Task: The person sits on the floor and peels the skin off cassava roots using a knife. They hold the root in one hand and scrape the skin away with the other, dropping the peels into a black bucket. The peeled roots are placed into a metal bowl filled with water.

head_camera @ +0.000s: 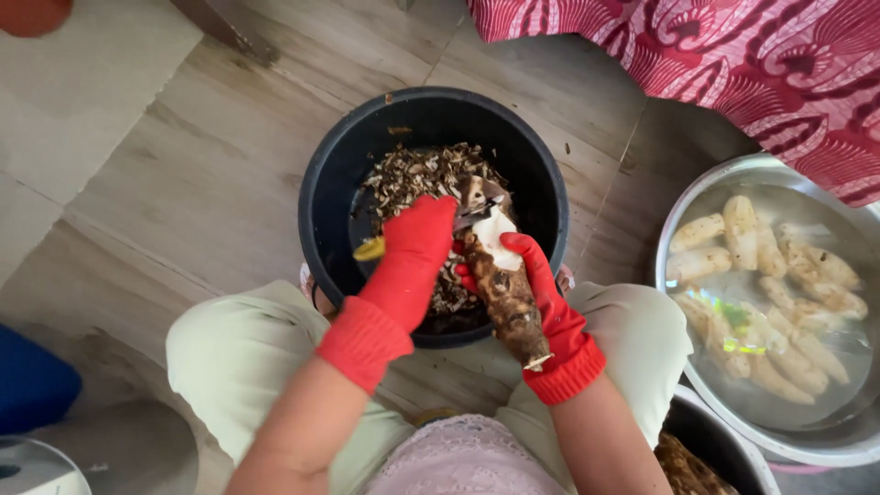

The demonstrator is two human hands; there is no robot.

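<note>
Both hands wear red gloves and work over a black bucket (323,197) held between my knees. My left hand (410,252) grips a knife with a yellow handle (370,248); its blade (477,215) lies against the top of a brown root (509,298). My right hand (543,293) holds this root from below, tilted, with its upper end peeled white (495,231). Brown peelings (412,179) cover the bottom of the bucket.
A metal basin (706,179) at the right holds water and several peeled pale roots (742,225). Another dark container (710,445) with unpeeled roots sits at the lower right. Red patterned cloth (733,55) hangs at the top right. Wood-look floor lies around.
</note>
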